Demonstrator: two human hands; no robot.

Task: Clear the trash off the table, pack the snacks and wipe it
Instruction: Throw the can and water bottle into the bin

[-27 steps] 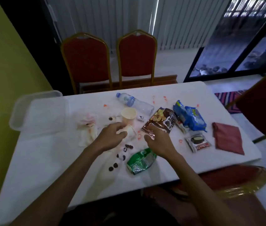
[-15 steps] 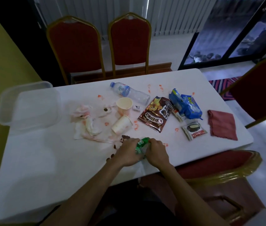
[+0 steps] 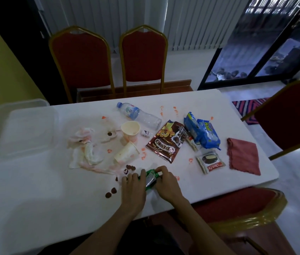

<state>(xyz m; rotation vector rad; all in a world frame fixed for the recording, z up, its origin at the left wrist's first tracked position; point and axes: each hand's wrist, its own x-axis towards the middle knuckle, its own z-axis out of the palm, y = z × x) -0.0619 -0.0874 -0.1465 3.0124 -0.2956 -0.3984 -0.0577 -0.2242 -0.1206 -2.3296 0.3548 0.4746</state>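
Presently, a green snack packet (image 3: 150,178) is held between both hands at the near edge of the white desk (image 3: 35,199). The left hand (image 3: 133,188) is curled over its left side; the right hand (image 3: 165,183) is closed on its right end, fingers bent over the top. Brown chocolate pieces (image 3: 111,192) are scattered just left of the hands. Farther back, a tipped paper cup (image 3: 126,152), an upright paper cup (image 3: 130,128), stained tissues (image 3: 86,150) and a lying water bottle (image 3: 140,115) are noted. A brown snack pouch (image 3: 169,141), blue biscuit packs (image 3: 204,134), a Choco Pie packet (image 3: 211,161) and a red cloth (image 3: 243,156) are laid to the right. A clear container (image 3: 16,126) is set at the far left corner.
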